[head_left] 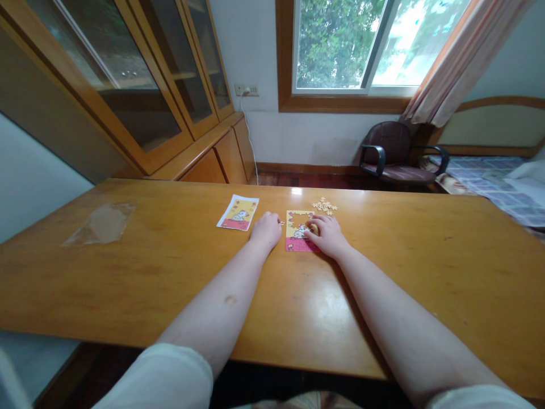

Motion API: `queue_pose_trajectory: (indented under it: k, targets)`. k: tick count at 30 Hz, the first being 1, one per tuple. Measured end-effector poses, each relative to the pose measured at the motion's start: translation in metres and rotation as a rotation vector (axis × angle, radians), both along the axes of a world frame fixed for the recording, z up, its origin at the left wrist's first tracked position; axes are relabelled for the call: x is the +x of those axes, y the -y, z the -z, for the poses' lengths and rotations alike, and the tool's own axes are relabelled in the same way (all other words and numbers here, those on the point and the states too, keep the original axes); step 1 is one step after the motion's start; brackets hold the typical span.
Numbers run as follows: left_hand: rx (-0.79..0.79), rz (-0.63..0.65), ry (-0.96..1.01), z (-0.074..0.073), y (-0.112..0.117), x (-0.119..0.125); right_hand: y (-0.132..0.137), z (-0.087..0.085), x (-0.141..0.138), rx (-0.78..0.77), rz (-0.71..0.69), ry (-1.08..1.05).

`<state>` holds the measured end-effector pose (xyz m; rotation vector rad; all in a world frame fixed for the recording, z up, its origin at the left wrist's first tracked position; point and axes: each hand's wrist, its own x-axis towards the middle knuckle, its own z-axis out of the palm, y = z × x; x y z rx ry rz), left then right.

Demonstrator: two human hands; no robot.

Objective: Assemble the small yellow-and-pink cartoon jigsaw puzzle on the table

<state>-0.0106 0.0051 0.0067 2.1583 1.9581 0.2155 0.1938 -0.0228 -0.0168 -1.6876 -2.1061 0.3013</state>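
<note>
A partly filled jigsaw puzzle (301, 244) lies on the table, with a white animal on yellow above a pink band. Wood colour shows through a gap in its upper middle. My right hand (330, 236) rests over its right side, thumb and fingers apart and curved on the picture. Just left of the puzzle, my left hand (266, 230) is closed, with a small puzzle piece (281, 223) at its fingertips. Loose puzzle pieces (325, 205) form a pile beyond my right hand. A reference picture card (238, 213) with the same design lies left of my left hand.
A clear plastic bag (104, 223) lies on the left of the wooden table (170, 261). Behind the table are a glass-door cabinet (166, 85), an armchair (394, 150) and a bed (498, 182). A white cord (249, 130) hangs from the wall socket.
</note>
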Motion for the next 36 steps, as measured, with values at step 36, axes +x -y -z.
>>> queue_pose_trajectory:
  k: [36]
  targets:
    - [-0.011, 0.013, 0.027, 0.0087, -0.002, 0.0018, -0.0036, 0.0063, 0.0021, 0.04, -0.013, -0.038]
